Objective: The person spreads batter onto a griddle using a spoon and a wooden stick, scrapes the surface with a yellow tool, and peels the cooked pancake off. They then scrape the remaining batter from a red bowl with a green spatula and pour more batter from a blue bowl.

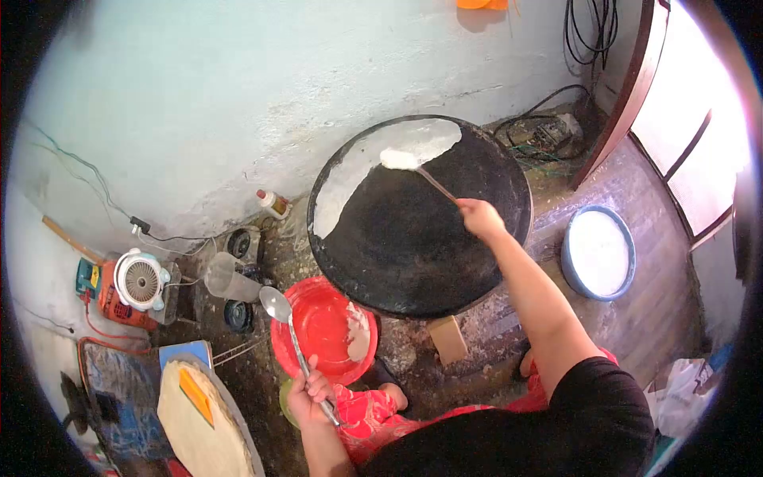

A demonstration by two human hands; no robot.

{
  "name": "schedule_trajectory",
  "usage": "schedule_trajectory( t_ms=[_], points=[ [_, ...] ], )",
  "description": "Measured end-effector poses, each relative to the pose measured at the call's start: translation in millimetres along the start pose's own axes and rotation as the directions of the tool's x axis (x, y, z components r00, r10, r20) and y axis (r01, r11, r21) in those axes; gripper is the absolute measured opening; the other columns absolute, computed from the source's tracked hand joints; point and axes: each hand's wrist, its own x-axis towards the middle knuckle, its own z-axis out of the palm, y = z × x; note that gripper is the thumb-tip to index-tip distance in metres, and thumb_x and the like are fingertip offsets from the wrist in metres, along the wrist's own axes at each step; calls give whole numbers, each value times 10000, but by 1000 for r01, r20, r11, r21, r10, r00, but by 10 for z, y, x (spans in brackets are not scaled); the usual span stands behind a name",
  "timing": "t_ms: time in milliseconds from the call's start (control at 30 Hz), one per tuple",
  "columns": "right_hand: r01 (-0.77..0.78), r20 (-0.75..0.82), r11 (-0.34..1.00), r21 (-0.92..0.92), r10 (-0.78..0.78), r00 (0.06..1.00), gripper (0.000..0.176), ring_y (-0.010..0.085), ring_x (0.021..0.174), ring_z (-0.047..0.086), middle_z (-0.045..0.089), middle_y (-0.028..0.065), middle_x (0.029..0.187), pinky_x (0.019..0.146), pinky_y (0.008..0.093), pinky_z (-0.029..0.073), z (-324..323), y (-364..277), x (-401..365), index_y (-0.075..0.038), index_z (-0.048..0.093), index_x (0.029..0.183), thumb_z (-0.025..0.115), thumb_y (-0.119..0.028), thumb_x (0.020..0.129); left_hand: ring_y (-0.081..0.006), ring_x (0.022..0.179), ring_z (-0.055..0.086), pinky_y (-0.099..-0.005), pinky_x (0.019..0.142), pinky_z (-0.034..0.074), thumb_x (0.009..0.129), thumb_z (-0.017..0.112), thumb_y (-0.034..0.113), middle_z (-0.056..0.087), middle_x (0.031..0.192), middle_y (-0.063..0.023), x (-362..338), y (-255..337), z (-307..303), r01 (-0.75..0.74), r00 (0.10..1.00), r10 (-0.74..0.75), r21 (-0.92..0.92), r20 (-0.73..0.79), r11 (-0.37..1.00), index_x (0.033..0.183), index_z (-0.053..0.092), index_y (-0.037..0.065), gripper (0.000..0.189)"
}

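Observation:
My right hand [481, 216] is closed round the thin handle of a batter spreader [433, 184]. Its white-coated head is over the large round black griddle [421, 246], at the inner edge of a band of white batter [343, 187]. That band curves along the far and left rim; the rest of the surface is dark. Lower left, my left hand [308, 395] grips a long-handled metal ladle [297, 340], its bowl up over the left rim of a red basin [283, 327]. Some white batter clings to the basin's inner right side.
At right stands a blue tub [566, 258] of white batter or liquid. A clear pitcher [230, 277], a small fan [141, 280] and a bottle [273, 204] are on the left. Nearer lies a round pale stack [203, 433] with an orange scraper [195, 395]. A block [447, 339] sits below the griddle.

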Motion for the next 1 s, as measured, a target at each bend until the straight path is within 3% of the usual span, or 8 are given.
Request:
schedule_trajectory(
  t_ms=[100, 167, 367, 467, 533, 633, 767, 1000],
  points=[
    [27, 65, 999, -27, -25, 998, 261, 242, 876, 595, 626, 113, 911, 778, 318, 447, -53, -265, 7, -196, 605, 1050, 506, -215, 809, -111, 490, 401, -227, 407, 334, 874, 429, 204, 447, 670, -51, -14, -8, 10, -18, 1000, 18, 6, 9, 1000, 1139, 448, -63, 378],
    [-169, 66, 985, -41, 172, 983, 283, 237, 905, 584, 610, 69, 990, 788, 349, 449, 7, -256, 166, -260, 568, 1090, 486, -252, 819, -111, 489, 402, -229, 403, 334, 875, 428, 208, 446, 668, -52, -19, -15, -3, -17, 1000, 17, -9, 10, 1000, 1130, 454, -60, 371],
    [186, 204, 980, -73, -168, 965, 258, 238, 876, 597, 629, 97, 939, 775, 318, 446, 45, -96, 31, -187, 607, 1048, 514, -194, 808, -107, 477, 398, -228, 398, 322, 887, 403, 222, 452, 658, -56, -67, -8, -25, -33, 998, 33, -1, -45, 999, 1105, 468, -49, 354],
    [50, 181, 994, -98, -32, 983, 250, 232, 889, 596, 623, 103, 960, 780, 313, 442, -336, -197, -240, -163, 609, 1040, 513, -186, 811, -109, 478, 404, -229, 398, 316, 890, 396, 220, 459, 660, -60, -61, 32, -67, -31, 1000, 31, 17, -2, 999, 1117, 462, -50, 359],
    [-139, -102, 989, -58, 132, 986, 246, 244, 896, 593, 622, 108, 960, 779, 320, 443, -236, -69, -284, -148, 609, 1035, 506, -174, 813, -110, 481, 405, -231, 400, 315, 890, 395, 217, 460, 662, -59, -69, 10, -65, -33, 999, 33, 24, -3, 999, 1124, 460, -47, 359],
    [94, 48, 995, -25, -93, 995, 245, 278, 897, 584, 615, 119, 962, 774, 347, 450, 286, -136, -251, -156, 606, 1032, 513, -180, 806, -112, 488, 405, -235, 405, 316, 890, 395, 213, 463, 667, -59, -67, 29, -62, -8, 1000, 8, 30, 9, 1000, 1136, 457, -40, 358],
    [148, 250, 987, -62, -129, 960, 260, 270, 876, 591, 617, 115, 949, 770, 340, 452, 53, -438, -284, -152, 595, 1049, 515, -193, 805, -116, 497, 406, -238, 410, 318, 889, 398, 213, 468, 673, -59, -105, 25, -55, 6, 1000, -6, 29, 8, 1000, 1142, 458, -29, 355],
    [219, 266, 963, -156, -173, 948, 266, 273, 905, 574, 613, 97, 961, 785, 356, 448, 255, -605, -369, -218, 594, 1055, 506, -242, 805, -104, 457, 404, -225, 377, 323, 867, 408, 143, 445, 642, -48, -147, -4, -4, -61, 997, 64, 88, -32, 994, 1111, 469, -62, 324]
  ],
)
